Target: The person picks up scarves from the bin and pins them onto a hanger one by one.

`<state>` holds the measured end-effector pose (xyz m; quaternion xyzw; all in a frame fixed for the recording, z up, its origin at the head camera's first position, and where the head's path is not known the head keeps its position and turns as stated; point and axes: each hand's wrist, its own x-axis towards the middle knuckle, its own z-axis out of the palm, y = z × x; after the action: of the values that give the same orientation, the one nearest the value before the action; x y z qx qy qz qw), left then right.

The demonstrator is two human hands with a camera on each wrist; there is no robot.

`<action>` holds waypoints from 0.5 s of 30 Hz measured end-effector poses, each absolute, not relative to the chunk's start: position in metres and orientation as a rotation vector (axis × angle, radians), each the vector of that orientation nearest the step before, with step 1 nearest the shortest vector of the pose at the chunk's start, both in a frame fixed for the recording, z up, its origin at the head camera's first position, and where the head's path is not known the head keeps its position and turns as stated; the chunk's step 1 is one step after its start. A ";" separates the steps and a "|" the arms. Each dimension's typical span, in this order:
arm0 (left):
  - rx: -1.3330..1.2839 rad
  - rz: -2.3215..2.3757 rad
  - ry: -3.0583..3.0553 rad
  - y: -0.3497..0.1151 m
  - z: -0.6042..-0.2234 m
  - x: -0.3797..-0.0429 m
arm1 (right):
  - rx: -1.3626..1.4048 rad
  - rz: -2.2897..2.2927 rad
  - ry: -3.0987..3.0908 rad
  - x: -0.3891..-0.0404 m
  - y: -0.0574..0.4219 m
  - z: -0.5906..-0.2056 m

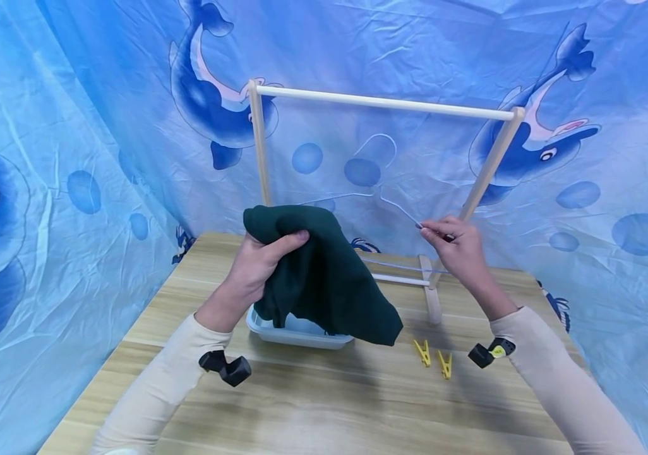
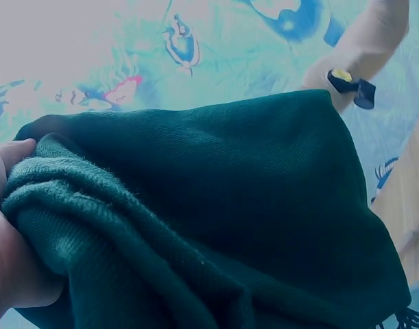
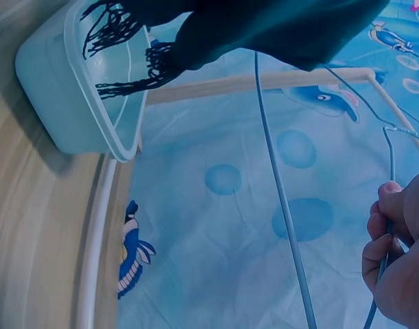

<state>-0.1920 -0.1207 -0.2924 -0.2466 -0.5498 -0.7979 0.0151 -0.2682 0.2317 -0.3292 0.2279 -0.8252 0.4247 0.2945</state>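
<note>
A dark green scarf (image 1: 332,278) with fringed ends hangs from my left hand (image 1: 252,268), whose thumb lies over the bunched folds. In the left wrist view the scarf (image 2: 250,185) spreads wide to the right of the fingers. With my right hand (image 1: 459,248) I grip the right shoulder of a wire hanger (image 1: 382,134), its hook pointing up. The scarf covers part of the hanger's left side in the head view. Seen from the right wrist, fringe (image 3: 137,86) dangles at the mouth of a pale plastic tub (image 3: 65,96).
A rack with wooden posts and a white top bar (image 1: 383,102) stands behind the hands. Two yellow clothespins (image 1: 424,354) lie on the wooden table (image 1: 312,404) at the right. Blue dolphin-print curtain (image 1: 324,38) surrounds the table at the back and sides.
</note>
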 end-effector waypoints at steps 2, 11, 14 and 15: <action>-0.786 -2.493 -1.704 -0.120 -0.291 -0.190 | 0.615 1.123 -2.216 -0.269 0.230 -0.332; -0.738 -2.508 -1.756 -0.113 -0.282 -0.180 | 0.667 1.156 -2.283 -0.270 0.219 -0.348; -0.768 -2.513 -1.733 -0.109 -0.279 -0.179 | 0.677 1.171 -2.294 -0.271 0.215 -0.353; -0.772 -2.513 -1.726 -0.108 -0.278 -0.179 | 0.680 1.171 -2.300 -0.271 0.213 -0.355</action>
<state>-0.1788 -0.1079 -0.2785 -0.2456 -0.5488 -0.7991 -0.0015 -0.2707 0.2134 -0.3550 0.2476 -0.8379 0.4264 0.2341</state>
